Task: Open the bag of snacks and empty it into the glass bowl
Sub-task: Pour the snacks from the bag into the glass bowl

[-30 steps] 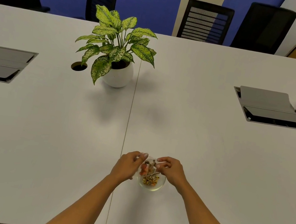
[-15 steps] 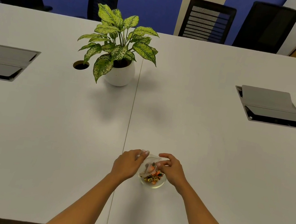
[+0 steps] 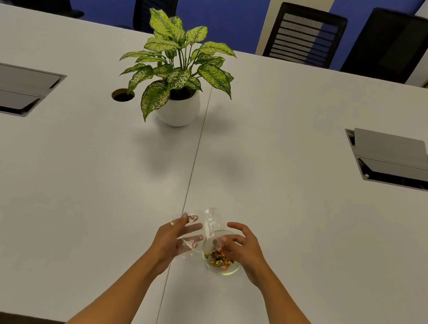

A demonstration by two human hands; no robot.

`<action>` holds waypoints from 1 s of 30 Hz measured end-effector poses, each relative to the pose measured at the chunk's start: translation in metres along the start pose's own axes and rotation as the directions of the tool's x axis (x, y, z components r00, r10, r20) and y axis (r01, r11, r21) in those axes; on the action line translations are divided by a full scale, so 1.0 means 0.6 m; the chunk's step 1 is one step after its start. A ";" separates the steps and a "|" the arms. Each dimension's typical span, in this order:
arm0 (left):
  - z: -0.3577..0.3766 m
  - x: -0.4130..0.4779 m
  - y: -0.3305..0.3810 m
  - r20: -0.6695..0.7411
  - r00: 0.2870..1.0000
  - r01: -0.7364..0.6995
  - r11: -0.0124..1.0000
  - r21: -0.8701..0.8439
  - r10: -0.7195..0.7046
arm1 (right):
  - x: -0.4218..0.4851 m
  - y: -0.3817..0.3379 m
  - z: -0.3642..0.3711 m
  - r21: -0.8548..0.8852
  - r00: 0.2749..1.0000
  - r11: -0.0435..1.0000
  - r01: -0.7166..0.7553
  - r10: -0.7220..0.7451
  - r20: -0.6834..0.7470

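Note:
A small glass bowl (image 3: pixel 229 272) stands on the white table near the front edge, with gold and orange wrapped snacks (image 3: pixel 218 258) inside it. The clear plastic snack bag (image 3: pixel 210 221) looks empty and stands tilted up just left of the bowl and above it. My left hand (image 3: pixel 175 239) is left of the bowl with its fingers spread, and the bag lies against them. My right hand (image 3: pixel 242 247) curls over the bowl's far right side, thumb and fingers pinching the bag's lower end above the snacks.
A potted plant (image 3: pixel 176 111) in a white pot stands further back at the middle. Grey cable hatches are set into the table at the left (image 3: pixel 8 88) and the right (image 3: pixel 392 159). Black chairs (image 3: pixel 306 33) line the far edge.
The bag was bunched between both hands over the bowl with snacks in it. Now the snacks lie in the bowl, my left fingers have spread and the bag has swung up and left.

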State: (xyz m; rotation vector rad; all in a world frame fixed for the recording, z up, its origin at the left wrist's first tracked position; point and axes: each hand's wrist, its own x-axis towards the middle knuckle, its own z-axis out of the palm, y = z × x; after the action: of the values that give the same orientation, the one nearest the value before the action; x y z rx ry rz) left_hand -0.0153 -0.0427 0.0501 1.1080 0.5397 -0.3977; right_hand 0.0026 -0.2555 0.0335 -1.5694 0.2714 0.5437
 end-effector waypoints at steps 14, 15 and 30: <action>-0.102 0.009 -0.026 -0.145 0.981 -0.041 0.875 0.483 0.126 | 0.049 -0.023 0.054 -0.275 0.964 0.937 0.218 -0.251 -0.091; -0.107 0.009 -0.030 -0.172 0.977 -0.028 0.882 0.469 0.123 | 0.050 -0.021 0.058 -0.297 0.966 0.929 0.221 -0.252 -0.067; -0.144 0.027 -0.114 -0.374 0.910 0.111 0.766 0.633 0.177 | 0.011 0.042 -0.006 -0.698 0.949 0.691 0.189 -0.311 -0.051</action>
State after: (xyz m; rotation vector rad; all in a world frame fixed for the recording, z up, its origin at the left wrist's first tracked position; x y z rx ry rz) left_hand -0.0583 0.0086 -0.0393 1.9027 0.7866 -0.3194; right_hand -0.0034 -0.2599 0.0080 -2.3502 -0.0474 0.2982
